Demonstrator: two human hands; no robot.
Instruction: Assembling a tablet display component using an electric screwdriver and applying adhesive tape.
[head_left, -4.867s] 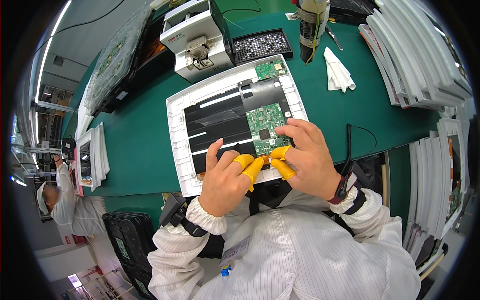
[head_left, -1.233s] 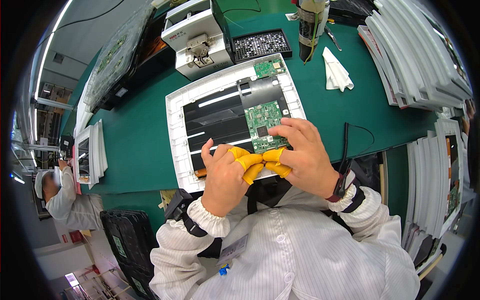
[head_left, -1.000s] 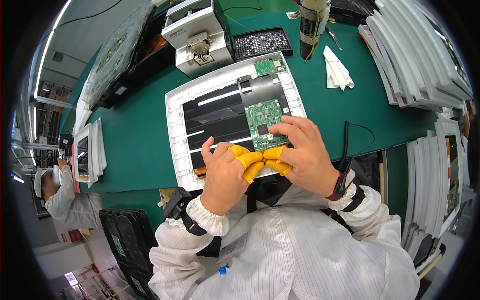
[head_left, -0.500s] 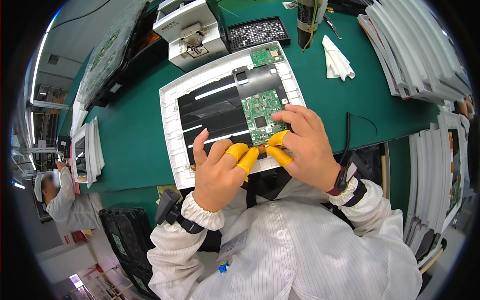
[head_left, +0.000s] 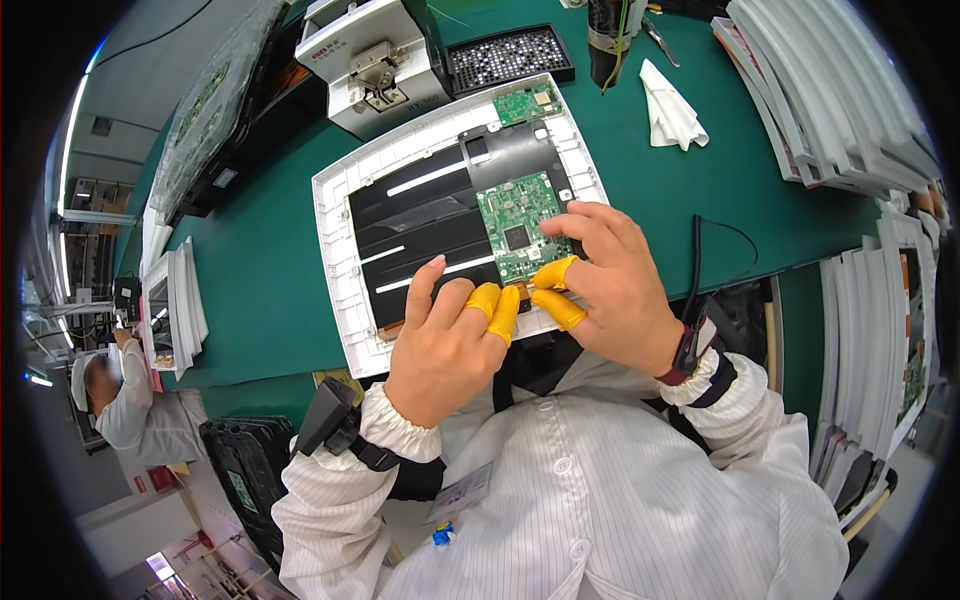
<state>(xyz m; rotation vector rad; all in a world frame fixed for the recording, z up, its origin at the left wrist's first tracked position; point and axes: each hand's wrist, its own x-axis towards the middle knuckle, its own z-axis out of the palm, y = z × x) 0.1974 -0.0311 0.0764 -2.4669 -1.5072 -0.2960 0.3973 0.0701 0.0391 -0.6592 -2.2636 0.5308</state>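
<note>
Panel: white-framed black flat panel point(head_left: 420, 215) on the green bench.
Board: green circuit board point(head_left: 520, 225) on the panel's right part.
Left hand point(head_left: 450, 345): yellow-capped fingertips pinched together at the board's near edge.
Right hand point(head_left: 610, 285): fingertips pressed on the same edge.

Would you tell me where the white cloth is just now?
In the head view the white cloth lies on the green mat at upper right, between the white panel and the stacked trays.
</note>
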